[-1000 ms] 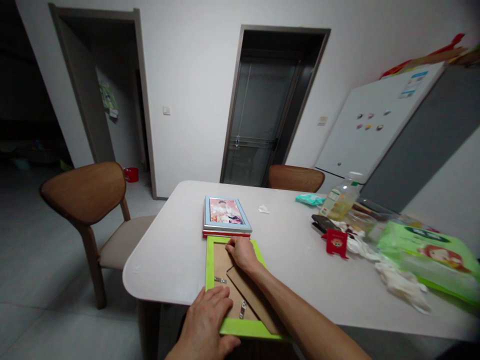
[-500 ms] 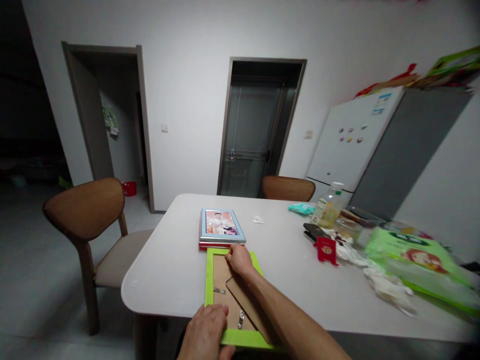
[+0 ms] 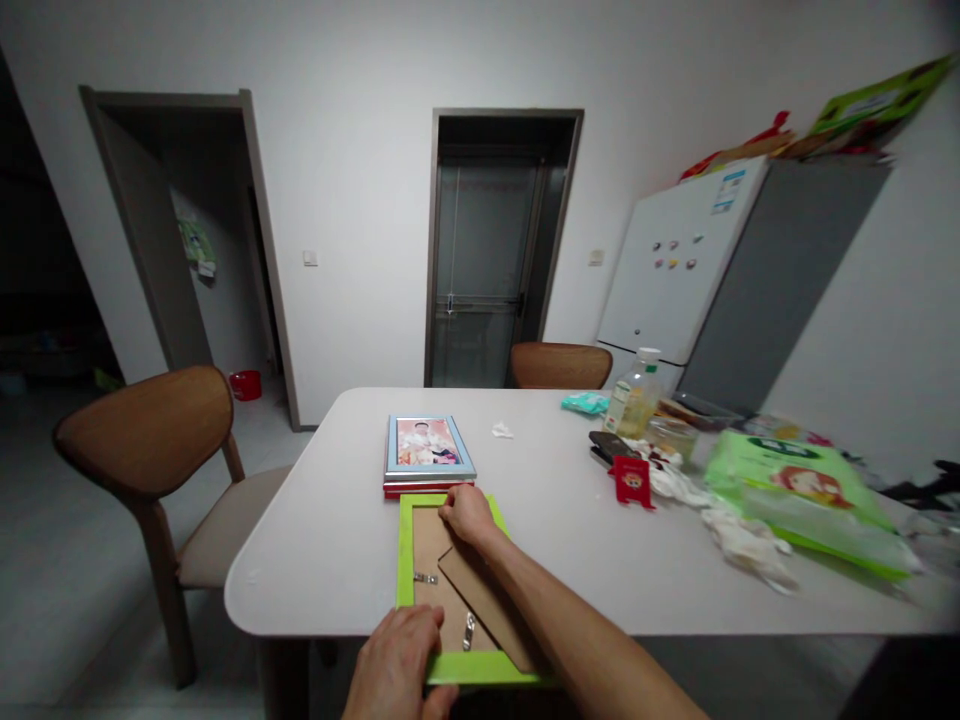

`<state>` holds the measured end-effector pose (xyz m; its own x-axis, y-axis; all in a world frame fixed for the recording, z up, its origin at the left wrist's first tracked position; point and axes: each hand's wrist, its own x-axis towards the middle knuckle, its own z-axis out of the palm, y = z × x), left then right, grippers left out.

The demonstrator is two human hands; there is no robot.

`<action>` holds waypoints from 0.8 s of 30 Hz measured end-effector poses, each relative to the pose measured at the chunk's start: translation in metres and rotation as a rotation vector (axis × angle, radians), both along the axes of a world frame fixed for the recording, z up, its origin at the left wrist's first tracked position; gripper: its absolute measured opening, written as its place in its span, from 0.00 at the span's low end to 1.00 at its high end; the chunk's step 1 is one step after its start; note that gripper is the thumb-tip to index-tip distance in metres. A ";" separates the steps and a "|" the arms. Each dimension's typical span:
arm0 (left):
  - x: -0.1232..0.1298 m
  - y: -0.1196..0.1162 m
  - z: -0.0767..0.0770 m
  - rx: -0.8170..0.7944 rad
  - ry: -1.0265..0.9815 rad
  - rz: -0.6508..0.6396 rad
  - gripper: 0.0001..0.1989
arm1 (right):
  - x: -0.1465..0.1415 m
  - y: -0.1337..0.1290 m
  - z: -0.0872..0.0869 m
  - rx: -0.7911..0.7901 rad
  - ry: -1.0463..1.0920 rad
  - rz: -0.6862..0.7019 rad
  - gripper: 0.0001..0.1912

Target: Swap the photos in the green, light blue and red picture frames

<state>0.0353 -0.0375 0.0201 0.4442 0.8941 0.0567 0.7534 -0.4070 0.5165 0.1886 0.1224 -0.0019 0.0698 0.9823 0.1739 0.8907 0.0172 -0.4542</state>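
Note:
A green picture frame (image 3: 406,550) lies back side up at the table's near edge, partly overhanging it. My left hand (image 3: 397,660) grips its near left corner, thumb at the near edge. My right hand (image 3: 469,515) is closed at the far end of the brown backing board (image 3: 450,630); its fingertips hide whatever they pinch. A brown stand flap (image 3: 487,605) lies slantwise on the backing, partly under my right forearm. Two metal clips show: one clip (image 3: 426,578) on the left, another clip (image 3: 469,631) near the bottom. Just beyond, a light-blue picture frame (image 3: 395,450) rests on a red one (image 3: 427,490).
On the white table (image 3: 315,550), a bottle (image 3: 634,395), a dark phone-like object (image 3: 611,447), a red card-like item (image 3: 634,483), crumpled tissues (image 3: 750,545) and a green tissue pack (image 3: 810,490) crowd the right side. Wooden chairs stand left (image 3: 161,430) and behind (image 3: 561,365).
The whole view has shifted slightly, with the table items appearing further left. Both hands keep nearly the same places on the green frame.

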 end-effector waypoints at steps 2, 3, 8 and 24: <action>0.001 -0.001 -0.002 0.016 -0.012 0.015 0.27 | -0.001 0.000 0.000 -0.019 0.000 -0.014 0.04; 0.001 -0.001 -0.003 0.028 -0.017 0.023 0.27 | -0.002 0.000 0.000 -0.027 0.000 -0.023 0.05; 0.004 -0.007 -0.003 0.053 0.000 0.046 0.25 | -0.005 0.002 0.000 -0.039 0.012 -0.058 0.05; 0.045 0.003 -0.003 0.095 0.150 -0.141 0.21 | 0.042 -0.004 0.016 -0.008 0.508 -0.047 0.07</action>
